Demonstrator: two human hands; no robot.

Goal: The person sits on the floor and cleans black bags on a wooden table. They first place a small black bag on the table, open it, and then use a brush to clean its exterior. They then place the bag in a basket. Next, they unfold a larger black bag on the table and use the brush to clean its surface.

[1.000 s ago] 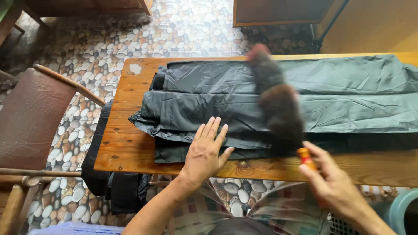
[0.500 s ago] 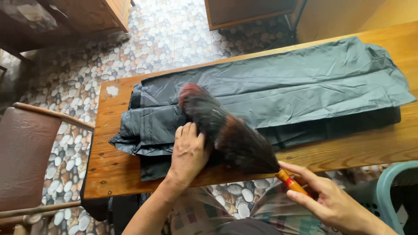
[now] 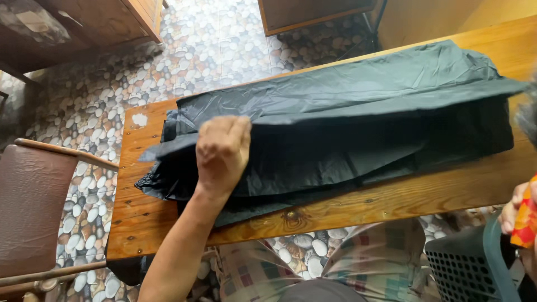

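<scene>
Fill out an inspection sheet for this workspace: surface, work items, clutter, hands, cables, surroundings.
Surface: wooden table, varnished planks, a pale patch near its left end.
Work items: folded dark cloth lying along the table, its left end hanging over the table's left end; brush handle, orange and yellow, with blurred grey bristles at the right frame edge.
Clutter: nothing seen.
Hands: left hand curled, pressing on the cloth; right hand in a closed grip on the brush handle, mostly out of frame.
Cables: nothing seen.
Surroundings: pebble-pattern floor, brown padded chair at left, dark perforated plastic basket at lower right, wooden furniture at top.
</scene>
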